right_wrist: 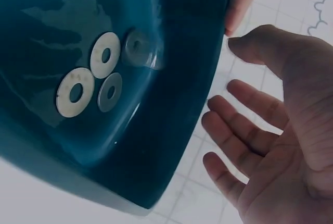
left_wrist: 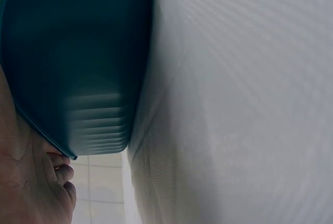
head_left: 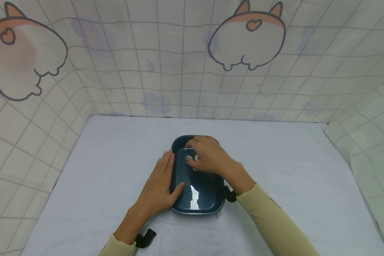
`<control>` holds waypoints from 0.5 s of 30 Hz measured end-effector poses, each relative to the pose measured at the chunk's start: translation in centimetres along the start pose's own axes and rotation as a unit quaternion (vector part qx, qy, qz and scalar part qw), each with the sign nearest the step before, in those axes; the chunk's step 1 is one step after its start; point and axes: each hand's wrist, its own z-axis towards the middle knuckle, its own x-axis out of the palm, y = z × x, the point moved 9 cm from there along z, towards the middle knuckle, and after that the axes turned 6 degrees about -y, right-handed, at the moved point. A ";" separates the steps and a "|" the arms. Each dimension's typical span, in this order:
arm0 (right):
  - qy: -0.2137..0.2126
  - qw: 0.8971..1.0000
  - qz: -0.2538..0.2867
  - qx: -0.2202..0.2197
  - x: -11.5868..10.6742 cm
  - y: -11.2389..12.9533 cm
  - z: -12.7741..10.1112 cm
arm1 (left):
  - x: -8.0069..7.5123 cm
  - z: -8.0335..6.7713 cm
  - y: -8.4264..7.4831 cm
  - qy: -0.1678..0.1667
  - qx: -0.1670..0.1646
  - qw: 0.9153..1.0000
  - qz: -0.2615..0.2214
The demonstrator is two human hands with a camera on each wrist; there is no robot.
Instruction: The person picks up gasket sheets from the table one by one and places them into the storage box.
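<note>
A dark blue tray (head_left: 208, 199) sits near the middle of the worktop (head_left: 291, 170), which is covered with a pale cloth, its long side running away from the person. The left hand (head_left: 161, 185) lies against the tray's left side, fingers straight along the outer wall and the thumb hooked over the rim near the front corner, so it holds the edge lightly rather than clenching it. The left wrist view shows only the tray's outer wall (left_wrist: 78, 62) against the cloth and a part of the palm. The right hand (head_left: 208, 156) hovers over the far half of the tray, palm down; in the right wrist view its fingers (right_wrist: 244, 130) are spread and relaxed, holding nothing. Below it, on the tray floor, lie three flat metal washers (right_wrist: 99, 81) close together, two larger and one smaller, with a reflection of one on the curved wall beside them. A bright glare streak shows on the tray floor nearer the person. Behind the worktop hangs a grid-patterned backdrop (head_left: 179, 71) with cartoon figures.
</note>
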 end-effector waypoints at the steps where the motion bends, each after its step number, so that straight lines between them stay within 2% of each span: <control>1: 0.003 1.000 -0.003 0.002 0.1 0.0 -0.1 | 0.0 0.0 0.0 -0.002 0.000 1.000 0.001; 8: -0.010 1.000 0.003 0.012 -0.2 -0.6 -1.2 | 0.0 -0.1 0.0 -0.010 0.003 1.000 0.003; 15: -0.019 0.999 0.018 0.040 -0.7 -1.9 -2.8 | -0.1 0.0 -0.1 -0.010 0.002 1.000 -0.001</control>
